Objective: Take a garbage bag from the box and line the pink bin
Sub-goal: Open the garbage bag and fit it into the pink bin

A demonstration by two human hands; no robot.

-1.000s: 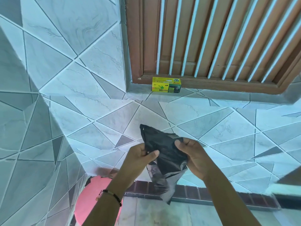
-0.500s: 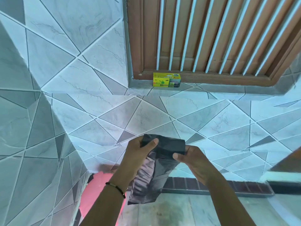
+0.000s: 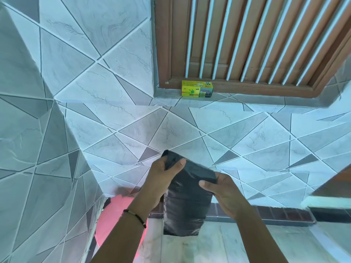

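A black garbage bag (image 3: pixel 187 202), still partly folded, hangs in front of me between both hands. My left hand (image 3: pixel 163 174) pinches its upper left corner, thumb on the front. My right hand (image 3: pixel 221 188) pinches its upper right edge. The bag's lower part dangles toward the floor. The pink bin (image 3: pixel 115 219) stands on the floor in the corner at lower left, partly hidden behind my left forearm. The yellow garbage bag box (image 3: pixel 196 89) sits on the window ledge above, well away from both hands.
Tiled walls meet in a corner on the left. A brown window frame with white bars (image 3: pixel 247 44) is above the ledge. A dark brick strip (image 3: pixel 275 213) runs along the wall's base. A brown and white object's edge (image 3: pixel 330 198) juts in at right.
The bag has unfolded further and now hangs longer and flatter. Both hands have shifted their hold to its top corners and spread a little apart.
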